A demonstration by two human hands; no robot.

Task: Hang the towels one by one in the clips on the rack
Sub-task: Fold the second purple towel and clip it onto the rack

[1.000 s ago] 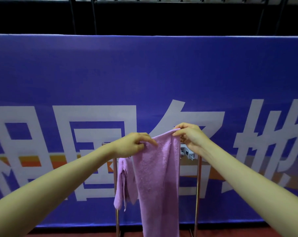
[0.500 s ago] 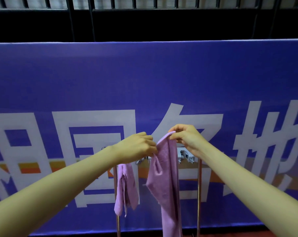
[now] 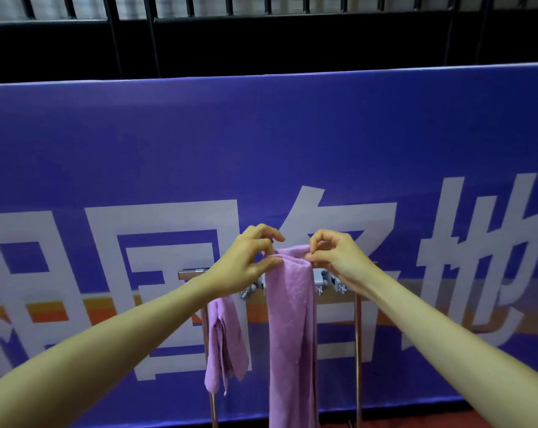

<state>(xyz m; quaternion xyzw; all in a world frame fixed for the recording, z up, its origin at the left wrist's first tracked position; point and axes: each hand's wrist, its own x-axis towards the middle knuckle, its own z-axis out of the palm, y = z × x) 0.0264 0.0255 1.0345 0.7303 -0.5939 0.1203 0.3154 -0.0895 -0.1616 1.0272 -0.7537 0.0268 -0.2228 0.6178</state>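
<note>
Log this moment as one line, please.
left hand pinches towel top | right hand pinches towel top | held towel above rack clips | hung towel on rack

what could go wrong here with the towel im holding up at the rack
1. Both hands, left hand and right hand, only pinch the top edge of the purple towel; its long hanging length could pull it free.
2. The towel covers the clips, so you may miss one.
3. It hangs close to the hung towel and could snag it.

Both forearms bare; left grip, right grip ungloved.
</note>
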